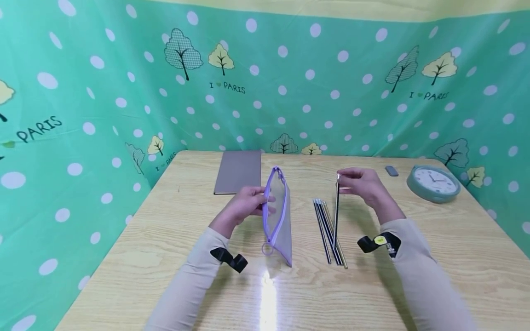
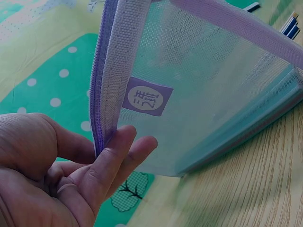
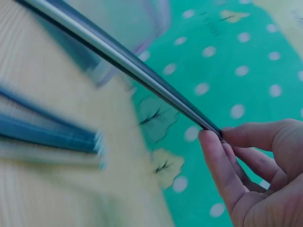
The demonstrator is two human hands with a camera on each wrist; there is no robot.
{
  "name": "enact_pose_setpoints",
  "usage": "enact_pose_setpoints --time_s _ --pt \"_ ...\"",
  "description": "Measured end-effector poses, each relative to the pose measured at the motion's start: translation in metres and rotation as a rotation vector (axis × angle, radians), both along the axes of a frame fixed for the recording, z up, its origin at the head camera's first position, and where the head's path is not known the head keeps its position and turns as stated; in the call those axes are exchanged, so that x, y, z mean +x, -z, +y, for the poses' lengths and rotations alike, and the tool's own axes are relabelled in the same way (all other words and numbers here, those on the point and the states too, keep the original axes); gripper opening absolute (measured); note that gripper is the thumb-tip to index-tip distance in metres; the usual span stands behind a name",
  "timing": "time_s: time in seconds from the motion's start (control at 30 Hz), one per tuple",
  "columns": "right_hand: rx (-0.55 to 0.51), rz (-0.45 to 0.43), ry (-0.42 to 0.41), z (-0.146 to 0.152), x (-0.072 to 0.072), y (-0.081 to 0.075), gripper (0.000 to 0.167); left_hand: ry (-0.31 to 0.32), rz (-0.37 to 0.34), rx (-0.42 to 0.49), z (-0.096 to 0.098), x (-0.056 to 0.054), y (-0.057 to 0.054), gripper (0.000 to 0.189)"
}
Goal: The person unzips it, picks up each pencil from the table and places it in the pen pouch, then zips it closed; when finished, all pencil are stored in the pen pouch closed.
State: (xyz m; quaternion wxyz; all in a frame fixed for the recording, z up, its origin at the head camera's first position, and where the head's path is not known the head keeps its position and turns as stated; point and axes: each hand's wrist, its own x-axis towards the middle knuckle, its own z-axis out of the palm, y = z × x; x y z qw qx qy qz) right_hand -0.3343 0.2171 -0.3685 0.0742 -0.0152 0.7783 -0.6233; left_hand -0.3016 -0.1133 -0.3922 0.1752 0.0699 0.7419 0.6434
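Observation:
A mesh zip pouch [image 1: 285, 220] with purple edging stands upright on the table, its zipped mouth spread apart. My left hand [image 1: 247, 203] pinches the pouch's zip edge between thumb and fingers; a purple label [image 2: 148, 97] shows on the mesh in the left wrist view. To the right, my right hand [image 1: 361, 184] pinches a dark pencil [image 1: 337, 211] near its upper end, holding it steeply tilted above the table. Several other pencils [image 1: 324, 232], dark ones and a gold one, lie side by side between the pouch and my right hand.
A grey-brown notebook [image 1: 239, 171] lies at the back left of the wooden table [image 1: 165, 257]. Toward the back right are a round clock [image 1: 434, 184] and a small grey object [image 1: 391, 171]. A green dotted curtain [image 1: 290, 92] hangs behind.

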Motion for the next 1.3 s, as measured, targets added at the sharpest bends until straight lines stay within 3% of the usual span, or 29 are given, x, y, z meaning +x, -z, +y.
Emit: enact_pose_setpoints --time_s 0.1,0.27,0.4,0.57,0.67,0.8,1.07,1.3 --pt "-0.107 0.036 0.061 -0.008 0.006 -0.009 0.046 0.003 -0.002 0.006 -0.001 0.001 -0.001 0.042" --pt "-0.344 0.071 0.22 -0.02 0.017 -0.019 0.022 0.001 -0.006 0.007 0.0 0.001 -0.002 0.043" --pt "-0.534 0.13 0.331 -0.03 0.023 -0.023 0.023 0.002 -0.001 -0.001 0.002 0.0 -0.002 0.042" --pt "-0.672 0.204 0.45 -0.044 0.026 -0.027 0.019 0.001 -0.004 -0.007 0.004 0.0 -0.002 0.041" --pt "-0.699 0.254 0.496 -0.054 0.028 -0.029 0.02 -0.01 -0.015 -0.014 0.003 0.0 -0.003 0.04" --pt "-0.675 0.342 0.495 -0.07 0.032 -0.028 0.023 -0.013 -0.02 -0.015 0.002 0.001 -0.003 0.04" --pt "-0.582 0.499 0.428 -0.093 0.047 -0.029 0.025 -0.001 -0.014 -0.001 0.004 -0.002 -0.003 0.041" --pt "-0.499 0.607 0.316 -0.111 0.058 -0.026 0.026 -0.006 -0.037 -0.001 0.003 -0.001 -0.004 0.043"
